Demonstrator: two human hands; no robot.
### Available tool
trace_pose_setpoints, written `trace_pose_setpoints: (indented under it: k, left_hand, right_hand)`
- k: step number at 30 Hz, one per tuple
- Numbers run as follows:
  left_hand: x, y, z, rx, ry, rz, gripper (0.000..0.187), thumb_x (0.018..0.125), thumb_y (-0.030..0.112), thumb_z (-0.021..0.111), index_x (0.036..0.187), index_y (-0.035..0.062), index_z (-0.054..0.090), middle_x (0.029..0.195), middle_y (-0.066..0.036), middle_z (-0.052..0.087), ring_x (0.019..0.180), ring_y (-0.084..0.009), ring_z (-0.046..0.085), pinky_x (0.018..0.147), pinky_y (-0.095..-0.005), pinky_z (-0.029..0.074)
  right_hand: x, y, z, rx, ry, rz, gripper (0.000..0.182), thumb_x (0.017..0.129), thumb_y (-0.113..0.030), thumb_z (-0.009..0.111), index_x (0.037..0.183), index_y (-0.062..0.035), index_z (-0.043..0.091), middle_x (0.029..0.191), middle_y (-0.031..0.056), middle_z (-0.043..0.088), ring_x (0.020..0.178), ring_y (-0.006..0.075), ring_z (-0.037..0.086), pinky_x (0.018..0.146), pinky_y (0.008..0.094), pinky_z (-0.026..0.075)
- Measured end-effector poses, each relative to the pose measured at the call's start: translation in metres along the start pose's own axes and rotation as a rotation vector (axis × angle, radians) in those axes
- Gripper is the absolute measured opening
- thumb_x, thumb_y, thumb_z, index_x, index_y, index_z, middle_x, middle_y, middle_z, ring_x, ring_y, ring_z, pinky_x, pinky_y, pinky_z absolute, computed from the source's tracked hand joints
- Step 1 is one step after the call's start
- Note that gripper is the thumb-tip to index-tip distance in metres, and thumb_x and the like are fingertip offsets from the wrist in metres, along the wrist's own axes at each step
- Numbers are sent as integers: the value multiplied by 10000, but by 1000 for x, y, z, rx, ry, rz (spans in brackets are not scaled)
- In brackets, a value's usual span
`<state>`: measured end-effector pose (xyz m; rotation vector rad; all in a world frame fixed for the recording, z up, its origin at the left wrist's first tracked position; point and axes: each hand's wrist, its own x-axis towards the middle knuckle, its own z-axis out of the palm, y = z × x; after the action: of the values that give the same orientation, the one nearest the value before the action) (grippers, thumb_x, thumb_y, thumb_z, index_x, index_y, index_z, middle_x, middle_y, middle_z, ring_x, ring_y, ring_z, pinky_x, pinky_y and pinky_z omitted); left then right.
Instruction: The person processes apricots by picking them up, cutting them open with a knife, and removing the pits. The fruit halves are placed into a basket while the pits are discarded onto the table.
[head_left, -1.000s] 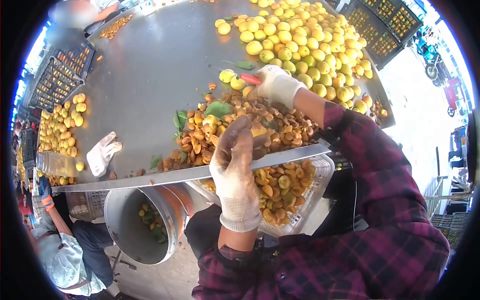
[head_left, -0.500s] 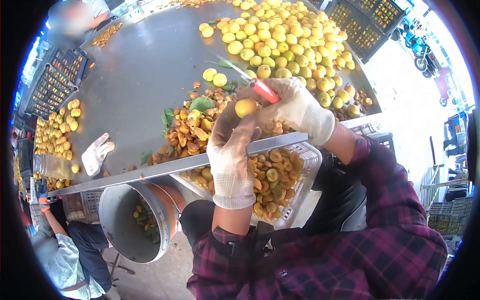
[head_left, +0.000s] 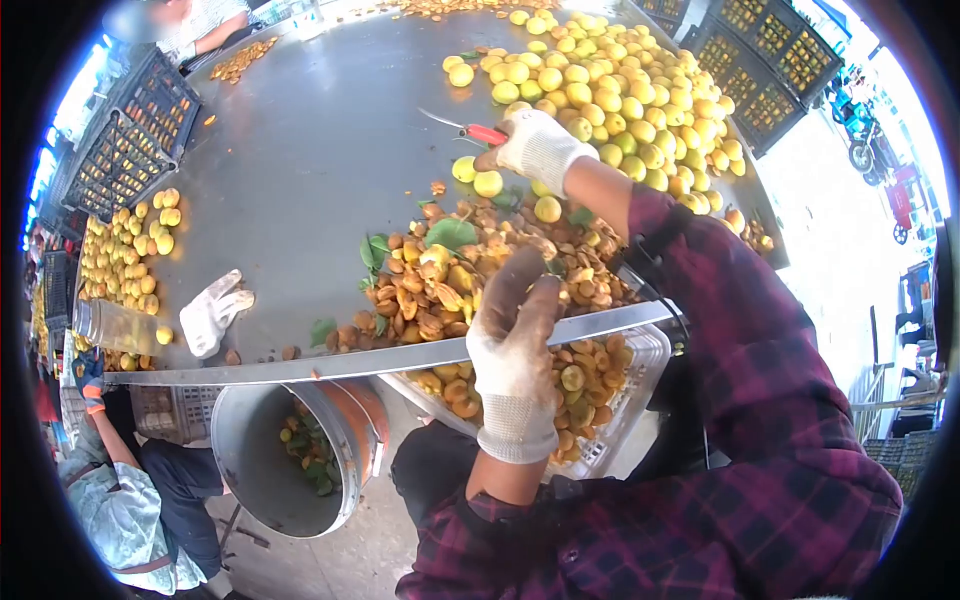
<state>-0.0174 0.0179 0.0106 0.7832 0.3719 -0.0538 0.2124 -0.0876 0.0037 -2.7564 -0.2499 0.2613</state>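
Observation:
My right hand [head_left: 538, 148], in a white glove, reaches far over the steel table [head_left: 300, 130] to the near edge of a big pile of yellow apricots [head_left: 610, 85]. It grips a red-handled knife [head_left: 470, 129] whose blade points left. My gloved left hand [head_left: 515, 345] hangs over the table's front edge, its back toward me. Its fingers are stretched toward a heap of brown pits and leaves [head_left: 450, 275], and nothing shows in them. Below it, a white plastic basket [head_left: 640, 395] holds apricot halves.
A metal bucket [head_left: 262, 455] with scraps stands under the table edge. A spare white glove [head_left: 212, 312] and a plastic bottle [head_left: 112, 326] lie at the left. Black crates [head_left: 125, 140] flank the table. Another person [head_left: 130, 500] crouches at lower left.
My left hand held an apricot against the knife; now it holds none and has dropped to the table edge. My right hand has moved out to the apricot pile with the knife.

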Motion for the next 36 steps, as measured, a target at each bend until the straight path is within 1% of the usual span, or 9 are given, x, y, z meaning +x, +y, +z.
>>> trace_pose_setpoints:
  k: [4, 10, 12, 14, 17, 24, 29, 32, 36]
  left_hand:
    - [4, 9, -12, 85, -37, 19, 366, 966, 126, 611, 1297, -27, 572, 1186, -99, 642, 1033, -203, 654, 851, -325, 547]
    - [-1, 16, -12, 18, -42, -25, 355, 963, 118, 610, 1286, -25, 578, 1163, -111, 669, 1006, -214, 674, 849, -313, 545]
    - [-3, 18, -9, 25, -48, -44, 348, 963, 117, 607, 1280, -25, 583, 1159, -110, 672, 984, -213, 680, 853, -310, 539]
    - [-4, 19, -7, 33, -30, -49, 346, 963, 112, 600, 1280, -26, 583, 1157, -108, 672, 979, -208, 679, 850, -310, 534]
    - [-6, 16, -6, 35, -43, -39, 342, 967, 114, 589, 1280, -25, 584, 1146, -110, 672, 984, -210, 676, 843, -315, 532]
    - [-5, 8, -8, 76, -66, -16, 341, 969, 124, 585, 1276, -26, 586, 1127, -119, 671, 990, -222, 674, 834, -338, 544]
    - [-3, 5, -7, 65, -49, -8, 335, 972, 134, 584, 1266, -26, 592, 1122, -121, 672, 978, -228, 678, 827, -341, 548]
    - [-5, 4, -5, 59, -71, -4, 323, 972, 137, 583, 1251, -25, 600, 1126, -122, 672, 967, -237, 682, 825, -351, 547]
    - [-9, 1, -3, 47, -63, -32, 331, 972, 151, 583, 1253, -22, 601, 1126, -128, 676, 965, -247, 685, 822, -362, 541]
  right_hand:
    - [19, -12, 12, -128, -133, 36, 667, 747, -579, 719, 1108, -19, 687, 1114, 222, 679, 1080, 359, 641, 918, 413, 502]
    - [16, 12, -20, -66, -67, 161, 633, 745, -520, 742, 1125, -17, 689, 1074, 193, 708, 967, 351, 684, 858, 428, 535]
    - [1, 17, -28, -411, -212, 195, 529, 739, -481, 760, 1039, -47, 723, 895, 146, 701, 864, 256, 678, 748, 387, 532]
    - [-12, 25, -32, -478, -309, 178, 493, 733, -421, 770, 1039, -38, 722, 934, 139, 700, 863, 262, 671, 739, 387, 520]
    - [-13, 72, -15, -84, -236, 204, 571, 684, -404, 802, 1121, -50, 706, 1014, 148, 679, 881, 288, 666, 768, 388, 521]
    - [-28, 61, -12, -132, -162, 164, 556, 688, -344, 822, 1140, -44, 696, 863, 122, 702, 793, 220, 677, 715, 340, 534]
    - [-53, 67, -24, 214, 13, 163, 482, 697, -306, 826, 1086, -38, 733, 788, 26, 672, 685, 114, 600, 639, 280, 494]
    - [-81, 74, -30, 410, -92, 197, 413, 738, -308, 810, 1048, -42, 751, 767, 6, 652, 665, 94, 573, 612, 274, 475]
    - [-82, 106, -54, 416, 227, 257, 331, 818, -310, 767, 1048, -72, 752, 705, 5, 631, 639, 72, 566, 588, 276, 471]
